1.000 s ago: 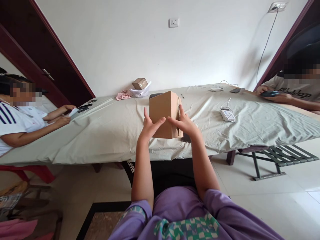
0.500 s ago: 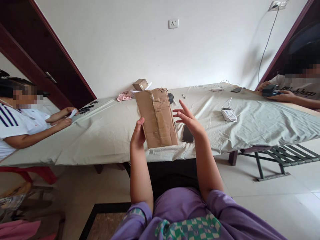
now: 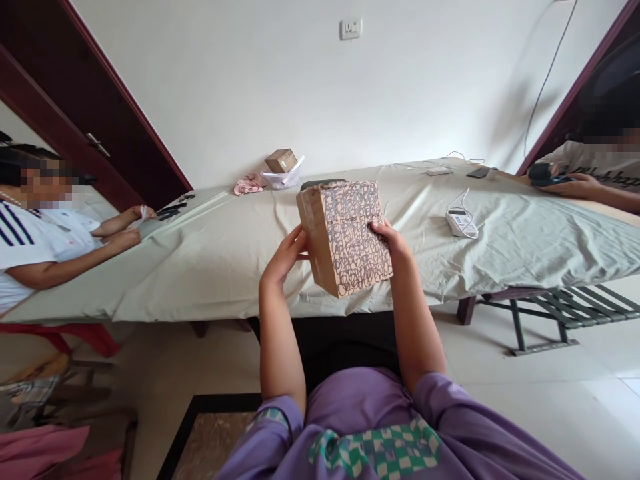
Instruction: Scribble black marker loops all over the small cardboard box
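A cardboard box (image 3: 357,233) is held up in front of me, tilted, above the near part of the table. Its face towards me is covered in dark looping scribble print, while its left side is plain brown. My right hand (image 3: 397,248) grips the right edge, thumb on the printed face and fingers hidden behind. At the left side, my left hand (image 3: 284,259) has its fingers against the box, their tips partly hidden by its edge. A dark object (image 3: 323,182) shows just behind the top of the box.
A cloth-covered table (image 3: 215,260) spans the view. On it are a small brown box (image 3: 281,160) on white plastic, a pink cloth (image 3: 249,185) and a white device with a cord (image 3: 461,222). One person (image 3: 45,233) sits left, another (image 3: 595,173) right, both holding objects.
The box has turned from its plain taped face to its printed face. My right hand, open beside it before, has taken hold of the right edge. My left hand stays on the left side.
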The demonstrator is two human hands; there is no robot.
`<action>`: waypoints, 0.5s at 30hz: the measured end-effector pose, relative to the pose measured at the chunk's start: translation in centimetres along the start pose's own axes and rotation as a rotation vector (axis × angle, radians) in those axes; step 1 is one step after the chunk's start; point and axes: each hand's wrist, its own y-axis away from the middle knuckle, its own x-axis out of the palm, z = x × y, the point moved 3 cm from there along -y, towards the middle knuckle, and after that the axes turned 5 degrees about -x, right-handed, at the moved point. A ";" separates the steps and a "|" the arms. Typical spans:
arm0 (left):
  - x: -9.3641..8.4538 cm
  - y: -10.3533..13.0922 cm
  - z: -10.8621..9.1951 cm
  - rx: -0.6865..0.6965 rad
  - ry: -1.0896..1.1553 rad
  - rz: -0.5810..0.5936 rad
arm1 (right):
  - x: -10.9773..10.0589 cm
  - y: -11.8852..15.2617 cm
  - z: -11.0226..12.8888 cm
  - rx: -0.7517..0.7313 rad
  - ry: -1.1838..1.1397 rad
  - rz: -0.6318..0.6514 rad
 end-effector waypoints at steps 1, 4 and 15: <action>0.3 0.3 -0.3 0.026 -0.038 0.044 | -0.1 0.1 0.3 -0.048 0.044 0.001; 1.6 1.0 -1.5 0.169 -0.183 0.109 | -0.4 0.3 0.9 -0.148 0.193 0.044; 2.0 1.6 -3.1 0.453 -0.448 -0.019 | -1.2 1.2 1.5 -0.136 0.278 0.160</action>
